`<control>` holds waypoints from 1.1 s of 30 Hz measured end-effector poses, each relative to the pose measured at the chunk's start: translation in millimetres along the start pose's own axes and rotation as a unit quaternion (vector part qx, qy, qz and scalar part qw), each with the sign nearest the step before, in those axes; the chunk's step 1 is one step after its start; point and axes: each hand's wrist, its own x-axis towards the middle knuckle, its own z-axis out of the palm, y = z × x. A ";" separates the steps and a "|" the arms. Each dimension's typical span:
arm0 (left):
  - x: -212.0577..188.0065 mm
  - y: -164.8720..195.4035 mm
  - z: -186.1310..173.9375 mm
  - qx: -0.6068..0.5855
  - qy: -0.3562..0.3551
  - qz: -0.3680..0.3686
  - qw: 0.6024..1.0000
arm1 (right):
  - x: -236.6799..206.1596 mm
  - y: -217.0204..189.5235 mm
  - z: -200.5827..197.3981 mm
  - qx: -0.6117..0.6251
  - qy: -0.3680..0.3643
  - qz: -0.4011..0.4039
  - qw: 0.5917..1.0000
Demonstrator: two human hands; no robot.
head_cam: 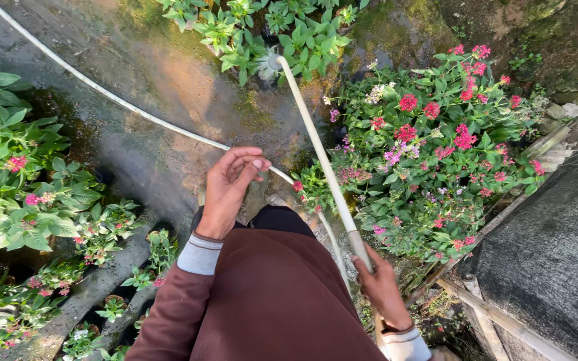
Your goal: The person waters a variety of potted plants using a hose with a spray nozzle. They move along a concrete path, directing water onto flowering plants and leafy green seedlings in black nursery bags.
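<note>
My right hand (381, 289) grips the near end of a long cream watering wand (317, 148) that slants up and away, its spray head (273, 62) over green leafy plants (269, 30). Chest high, my left hand (230, 188) is raised with the fingers curled and the thumb meeting them; it holds nothing that I can see. A thin white hose (102, 93) runs across the wet ground from the upper left and passes behind that hand. Maroon sleeves with grey cuffs cover my arms.
Pink and red flowering plants (436, 140) fill the right side. More pink-flowered plants (15, 194) in small pots line the left. Wet, mossy ground (162, 73) lies between them. A dark sheet (556, 254) edged with wooden poles sits at the right.
</note>
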 end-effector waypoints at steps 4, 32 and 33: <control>14.3 4.6 3.8 0.003 -0.009 0.000 1.000 | 10.8 -11.8 8.5 0.007 0.014 -0.024 1.000; 106.2 182.7 -272.8 0.007 -0.156 -0.034 0.987 | -110.1 -170.1 336.7 0.115 0.107 0.057 0.986; 104.8 187.1 -276.0 0.001 -0.164 -0.036 0.986 | -112.5 -169.9 340.9 0.105 0.112 0.055 0.987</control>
